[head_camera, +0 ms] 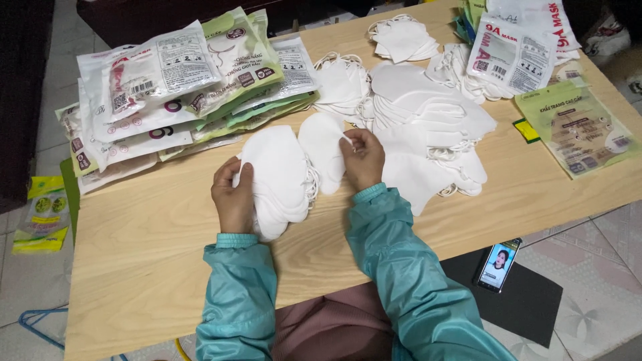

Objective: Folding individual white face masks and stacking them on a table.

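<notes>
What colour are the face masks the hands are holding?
White, plain; the masks show best in the head view.

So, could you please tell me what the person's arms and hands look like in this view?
Both arms are in long teal sleeves of a thin, slightly shiny, crinkled fabric, like a light windbreaker. Each sleeve ends in a gathered elastic cuff of the same teal at the wrist. The left hand and right hand are bare: no gloves, and no rings or watch that I can see.

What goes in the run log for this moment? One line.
left hand: holds mask stack | right hand: holds single mask | table: loose masks, packets
</notes>
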